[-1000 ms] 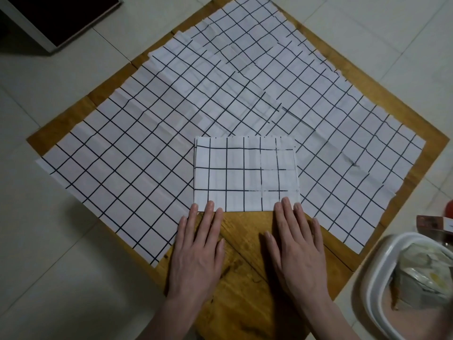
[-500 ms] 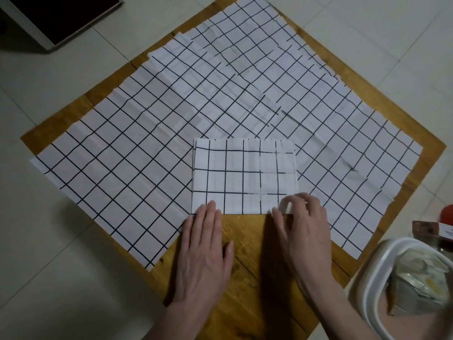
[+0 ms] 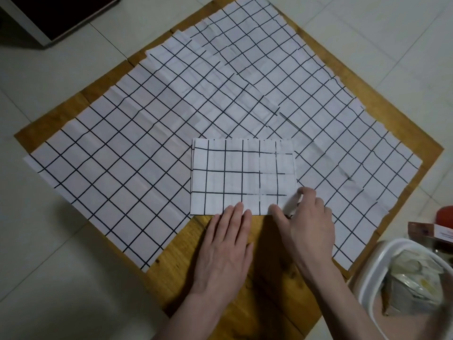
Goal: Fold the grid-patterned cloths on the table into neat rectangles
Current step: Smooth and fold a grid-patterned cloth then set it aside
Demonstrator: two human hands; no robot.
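The floor (image 3: 73,278) is laid with large pale, off-white tiles, their thin grout lines running at a slant. On it stands a low wooden table (image 3: 257,285), turned so that one corner points toward me; its boards are honey-brown, knotty and scuffed, with a seam between planks near that corner. Past the table's far left edge, a white-framed piece of furniture with a black panel (image 3: 56,13) sits on the tiles and throws a dark shadow beneath it. Off the table's right corner a white plastic tub (image 3: 367,285) rests on the floor, crumpled packets inside, with a brown box (image 3: 429,233) and something red (image 3: 445,213) just behind it. The light is dim and even.
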